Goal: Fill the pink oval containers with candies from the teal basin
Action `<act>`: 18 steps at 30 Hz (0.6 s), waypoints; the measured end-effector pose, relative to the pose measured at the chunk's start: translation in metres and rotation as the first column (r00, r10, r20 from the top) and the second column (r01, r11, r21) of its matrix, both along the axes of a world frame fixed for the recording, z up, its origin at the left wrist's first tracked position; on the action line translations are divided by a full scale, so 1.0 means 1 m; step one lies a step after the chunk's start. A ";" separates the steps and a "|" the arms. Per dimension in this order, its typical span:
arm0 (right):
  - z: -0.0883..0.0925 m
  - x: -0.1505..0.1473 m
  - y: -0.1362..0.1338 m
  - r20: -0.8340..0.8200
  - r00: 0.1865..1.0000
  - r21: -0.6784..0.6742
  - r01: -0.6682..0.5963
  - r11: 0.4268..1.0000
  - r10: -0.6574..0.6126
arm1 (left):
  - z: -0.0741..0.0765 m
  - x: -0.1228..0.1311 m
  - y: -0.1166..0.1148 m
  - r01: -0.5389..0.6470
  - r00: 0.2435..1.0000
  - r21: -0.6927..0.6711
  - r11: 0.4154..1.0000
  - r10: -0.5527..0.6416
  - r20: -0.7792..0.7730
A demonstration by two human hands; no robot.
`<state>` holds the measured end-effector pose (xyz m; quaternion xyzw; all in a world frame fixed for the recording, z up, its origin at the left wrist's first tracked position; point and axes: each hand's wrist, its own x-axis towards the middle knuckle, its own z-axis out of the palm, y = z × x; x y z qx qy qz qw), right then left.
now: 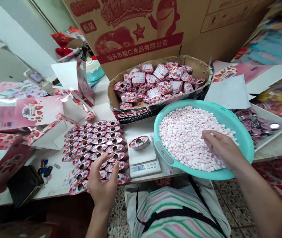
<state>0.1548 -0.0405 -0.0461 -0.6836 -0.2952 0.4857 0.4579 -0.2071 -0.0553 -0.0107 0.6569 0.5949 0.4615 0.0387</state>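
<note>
One left hand (pixel 102 185), one right hand (pixel 222 148), one scale (pixel 143 155), one basin (pixel 240 132)

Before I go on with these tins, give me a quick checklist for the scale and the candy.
1. Tin on the scale: ok, it sits on the platform.
2. Scale display digits: cannot tell, too small to read reliably.
3. Right hand at the candies: ok, fingers resting on them.
4. Teal basin fully on the table: not ok, it overhangs the front edge.
5. Contents of the rows of tins by the left hand: cannot tell.
</note>
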 end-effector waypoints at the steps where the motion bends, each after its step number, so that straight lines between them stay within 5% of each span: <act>1: -0.002 0.000 0.001 0.022 1.000 -0.016 -0.012 1.000 0.012 | -0.002 -0.003 -0.005 -0.016 1.000 -0.006 1.000 0.016 0.022; 11: 0.001 -0.005 0.013 0.252 0.958 -0.090 -0.121 0.989 0.140 | -0.022 -0.015 -0.015 -0.050 0.984 -0.047 0.998 0.058 0.168; 18: 0.019 -0.031 0.025 0.246 0.936 0.017 -0.263 0.965 0.251 | -0.034 -0.020 -0.018 -0.059 0.972 -0.057 0.997 0.070 0.223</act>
